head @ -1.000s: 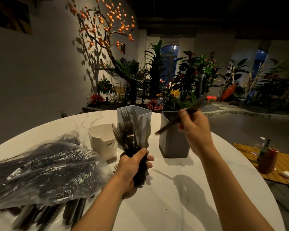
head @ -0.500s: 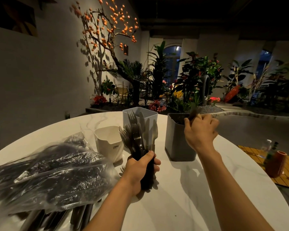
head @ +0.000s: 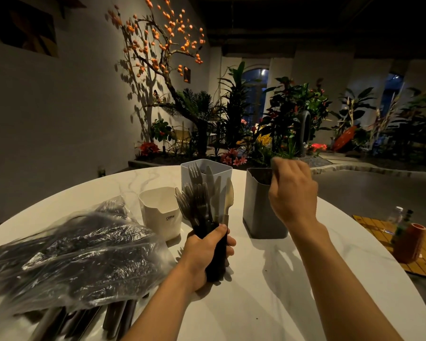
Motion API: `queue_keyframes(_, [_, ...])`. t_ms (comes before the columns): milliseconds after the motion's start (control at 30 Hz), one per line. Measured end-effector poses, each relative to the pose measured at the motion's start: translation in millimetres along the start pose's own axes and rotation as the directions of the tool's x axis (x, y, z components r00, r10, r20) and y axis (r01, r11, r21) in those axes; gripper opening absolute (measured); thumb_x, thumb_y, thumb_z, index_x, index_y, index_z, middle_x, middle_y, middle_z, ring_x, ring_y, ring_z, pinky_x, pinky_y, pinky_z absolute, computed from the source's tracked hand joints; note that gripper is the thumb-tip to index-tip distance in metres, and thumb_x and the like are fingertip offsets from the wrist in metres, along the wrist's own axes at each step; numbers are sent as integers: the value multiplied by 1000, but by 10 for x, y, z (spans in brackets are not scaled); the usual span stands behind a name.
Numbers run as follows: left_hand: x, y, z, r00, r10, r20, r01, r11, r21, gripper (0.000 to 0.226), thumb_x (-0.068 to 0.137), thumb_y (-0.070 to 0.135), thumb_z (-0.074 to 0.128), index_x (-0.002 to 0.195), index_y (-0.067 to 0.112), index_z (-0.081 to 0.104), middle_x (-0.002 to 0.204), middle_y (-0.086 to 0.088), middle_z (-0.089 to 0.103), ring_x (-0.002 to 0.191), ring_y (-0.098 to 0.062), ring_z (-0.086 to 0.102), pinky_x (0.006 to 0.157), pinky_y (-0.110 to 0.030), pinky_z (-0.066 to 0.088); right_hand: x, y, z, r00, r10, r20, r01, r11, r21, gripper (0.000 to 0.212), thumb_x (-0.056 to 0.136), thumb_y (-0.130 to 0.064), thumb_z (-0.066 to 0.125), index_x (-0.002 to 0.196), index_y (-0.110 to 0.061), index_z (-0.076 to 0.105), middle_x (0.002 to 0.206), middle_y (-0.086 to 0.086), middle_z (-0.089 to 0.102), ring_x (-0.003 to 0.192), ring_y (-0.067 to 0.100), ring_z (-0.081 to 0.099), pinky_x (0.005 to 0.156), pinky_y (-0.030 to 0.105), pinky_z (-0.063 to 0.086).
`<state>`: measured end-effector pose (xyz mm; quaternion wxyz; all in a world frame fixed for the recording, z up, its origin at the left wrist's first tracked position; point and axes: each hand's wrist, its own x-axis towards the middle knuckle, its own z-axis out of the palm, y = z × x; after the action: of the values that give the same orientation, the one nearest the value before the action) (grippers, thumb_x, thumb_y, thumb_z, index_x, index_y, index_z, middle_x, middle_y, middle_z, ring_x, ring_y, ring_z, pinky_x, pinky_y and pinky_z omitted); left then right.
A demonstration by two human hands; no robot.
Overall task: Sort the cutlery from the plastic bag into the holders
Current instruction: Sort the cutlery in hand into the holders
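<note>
Left hand (head: 204, 252) around cutlery bundle (head: 205, 205)

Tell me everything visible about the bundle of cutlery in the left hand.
The bundle of cutlery stands upright, dark handles down, gripped by the left hand with the fingers curled round the handles. Grey forks fan out at left; a paler knife sits at right. It looks plastic. Whether the handle ends touch the white table is unclear.
</note>
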<state>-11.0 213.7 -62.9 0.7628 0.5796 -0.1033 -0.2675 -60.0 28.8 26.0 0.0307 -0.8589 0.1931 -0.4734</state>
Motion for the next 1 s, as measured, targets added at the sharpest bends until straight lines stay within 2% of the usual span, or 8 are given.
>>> queue_keyframes(167, [23,-6,-23,1000,-14,10,14,1000,4,27,97,29,67,89,4,74,82,-12,72,69,-23,65,70,-38,55,-55,25,82,856,223,466,-161,972,-169,61,106,-53,20,161,-29,9,169,-5,-1,154,30,-16,120,62,6])
queue_keyframes(267, [27,-1,-31,999,-18,33,19,1000,-8,25,97,28,67,93,4,71,81,-13,70,66,-21,63,66,-35,54,-77,-47,65,967,166,195,-150,984,-94,57,103,-46,42,154,-22,33,164,8,22,151,37,11,114,58,25])
queue_keyframes(367, [26,15,-55,998,-19,67,21,999,-32,22,98,26,66,99,4,70,81,-14,68,63,-20,61,60,-34,52,-82,-199,83,999,13,-52,-6,993,118,32,97,-42,59,108,-14,68,112,8,58,105,27,55,80,39,51])
queue_keyframes(433, [18,23,-68,995,-11,97,16,999,-51,21,98,25,65,100,4,68,79,-13,66,61,-19,59,58,-33,50,-81,-337,100,954,36,299,-115,961,251,48,92,-59,58,97,-13,69,92,4,63,84,16,61,72,35,55])
queue_keyframes(500, [-3,27,-68,992,9,124,-2,998,-57,21,98,23,61,100,3,67,76,-12,63,59,-18,56,57,-32,47,-154,-460,122,713,31,700,-368,867,336,55,86,-63,64,99,-10,72,90,9,69,80,11,63,69,26,53])
queue_keyframes(600, [-28,25,-67,990,18,139,-12,999,-44,24,99,25,55,98,3,66,75,-12,62,58,-17,54,55,-30,46,-311,-505,181,503,-97,859,-606,669,430,35,91,-41,72,103,-8,71,86,12,66,73,13,55,58,21,39])
queue_keyframes(733, [-30,27,-71,987,-10,160,20,998,-62,26,98,27,56,99,4,67,81,-13,65,60,-17,56,55,-31,47,-296,-437,191,520,-133,843,-684,526,505,16,94,-23,69,93,-7,71,81,9,63,69,14,52,55,22,36])
queue_keyframes(1000, [-9,-2,-62,990,6,143,-6,1000,0,34,101,28,54,114,0,68,86,-13,73,65,-19,64,58,-32,51,-219,-467,121,570,-50,820,-618,632,468,25,97,-19,65,101,5,69,78,12,60,61,11,50,49,17,37])
